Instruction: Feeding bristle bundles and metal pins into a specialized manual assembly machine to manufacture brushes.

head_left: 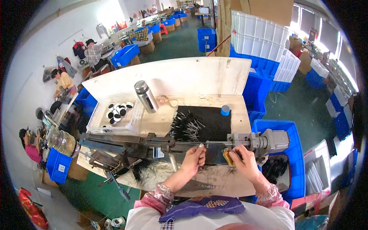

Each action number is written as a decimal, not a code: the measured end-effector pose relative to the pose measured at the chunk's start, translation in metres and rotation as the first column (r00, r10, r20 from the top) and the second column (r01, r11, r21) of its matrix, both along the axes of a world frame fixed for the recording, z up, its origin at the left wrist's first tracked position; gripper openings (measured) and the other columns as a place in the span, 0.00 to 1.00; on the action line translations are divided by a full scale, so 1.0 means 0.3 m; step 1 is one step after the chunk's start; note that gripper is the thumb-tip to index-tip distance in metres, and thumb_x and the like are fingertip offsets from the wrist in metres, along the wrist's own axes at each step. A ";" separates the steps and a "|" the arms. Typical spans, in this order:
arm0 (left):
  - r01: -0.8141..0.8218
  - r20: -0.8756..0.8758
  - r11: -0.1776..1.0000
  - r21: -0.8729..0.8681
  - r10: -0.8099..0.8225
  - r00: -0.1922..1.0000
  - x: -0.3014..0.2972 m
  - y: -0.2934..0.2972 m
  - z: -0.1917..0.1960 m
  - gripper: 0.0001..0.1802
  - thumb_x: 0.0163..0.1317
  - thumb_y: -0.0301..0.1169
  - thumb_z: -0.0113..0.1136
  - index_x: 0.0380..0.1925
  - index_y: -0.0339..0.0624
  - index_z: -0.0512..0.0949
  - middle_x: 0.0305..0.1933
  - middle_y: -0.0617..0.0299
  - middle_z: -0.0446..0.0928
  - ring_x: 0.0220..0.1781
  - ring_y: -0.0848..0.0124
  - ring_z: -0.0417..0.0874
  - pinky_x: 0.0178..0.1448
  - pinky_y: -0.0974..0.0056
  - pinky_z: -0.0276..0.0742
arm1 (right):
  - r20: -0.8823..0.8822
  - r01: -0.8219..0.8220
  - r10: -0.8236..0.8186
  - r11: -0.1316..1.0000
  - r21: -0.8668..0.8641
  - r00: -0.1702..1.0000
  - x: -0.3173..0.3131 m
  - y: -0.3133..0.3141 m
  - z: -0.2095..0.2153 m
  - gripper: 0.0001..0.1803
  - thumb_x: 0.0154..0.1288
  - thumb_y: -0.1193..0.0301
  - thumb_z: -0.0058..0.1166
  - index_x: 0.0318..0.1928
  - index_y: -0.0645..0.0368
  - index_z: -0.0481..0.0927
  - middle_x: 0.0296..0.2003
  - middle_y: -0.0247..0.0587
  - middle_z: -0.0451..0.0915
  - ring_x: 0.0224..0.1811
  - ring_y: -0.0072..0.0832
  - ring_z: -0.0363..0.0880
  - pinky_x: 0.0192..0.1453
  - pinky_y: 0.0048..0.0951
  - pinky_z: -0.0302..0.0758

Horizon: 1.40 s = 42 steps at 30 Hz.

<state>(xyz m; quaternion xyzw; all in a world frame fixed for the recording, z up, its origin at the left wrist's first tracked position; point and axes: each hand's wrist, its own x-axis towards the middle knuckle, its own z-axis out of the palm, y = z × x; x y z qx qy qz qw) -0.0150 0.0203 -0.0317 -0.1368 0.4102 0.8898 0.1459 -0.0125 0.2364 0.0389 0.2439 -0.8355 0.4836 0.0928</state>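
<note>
Seen from above, a left hand (194,156) pinches a thin rod (214,144) on a long metal machine (161,142), the right hand (243,160) beside a yellow part (228,157), above a cluttered surface (214,180).

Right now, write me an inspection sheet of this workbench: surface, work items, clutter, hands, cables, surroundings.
Surface: pale wooden bench, smeared dark near the front edge; black mat on it.
Work items: long metal machine lying across the bench, motor at its right end; black hair bundle hanging at its left part; yellow-handled tool.
Clutter: steel flask; white tray of black and white round pieces; blue cap; heap of metal pins.
Hands: left hand pinching at the machine's rail; right hand closed on the tool.
Cables: nothing seen.
Surroundings: blue crates, white crates, people working along the left wall.
</note>
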 end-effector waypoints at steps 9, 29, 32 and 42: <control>-0.495 -0.155 0.837 -0.231 0.471 0.869 0.021 -0.026 -0.018 0.15 0.71 0.39 0.48 0.30 0.40 0.72 0.17 0.71 0.62 0.15 0.81 0.60 0.17 0.72 0.55 | -0.052 0.011 -0.010 1.000 0.005 0.999 -0.146 -0.110 0.051 0.10 0.67 0.72 0.47 0.45 0.63 0.75 0.39 0.53 0.80 0.44 0.50 0.79 0.47 0.38 0.76; -0.411 -0.103 0.906 -0.102 0.401 0.910 0.047 -0.018 0.029 0.14 0.70 0.39 0.51 0.31 0.40 0.75 0.15 0.72 0.60 0.14 0.79 0.58 0.20 0.71 0.53 | 0.456 -0.611 0.443 0.715 0.340 0.772 -0.355 -0.362 0.022 0.11 0.61 0.72 0.54 0.41 0.66 0.81 0.25 0.47 0.81 0.24 0.28 0.80 0.32 0.31 0.76; -0.416 -0.096 0.902 -0.116 0.406 0.909 0.042 -0.016 0.022 0.14 0.70 0.39 0.51 0.31 0.40 0.74 0.14 0.71 0.60 0.14 0.79 0.58 0.20 0.70 0.54 | 0.428 -0.599 0.457 0.744 0.296 0.780 -0.372 -0.358 -0.019 0.12 0.61 0.71 0.55 0.42 0.66 0.81 0.27 0.47 0.83 0.25 0.28 0.82 0.33 0.29 0.78; -0.322 -0.162 0.936 -0.145 0.298 0.941 0.030 -0.056 -0.007 0.19 0.71 0.45 0.48 0.34 0.40 0.75 0.20 0.66 0.70 0.19 0.77 0.71 0.24 0.71 0.66 | 0.716 -0.597 0.441 0.801 -0.042 0.540 -0.426 -0.364 0.031 0.16 0.66 0.73 0.54 0.49 0.72 0.76 0.31 0.39 0.81 0.27 0.22 0.79 0.32 0.24 0.78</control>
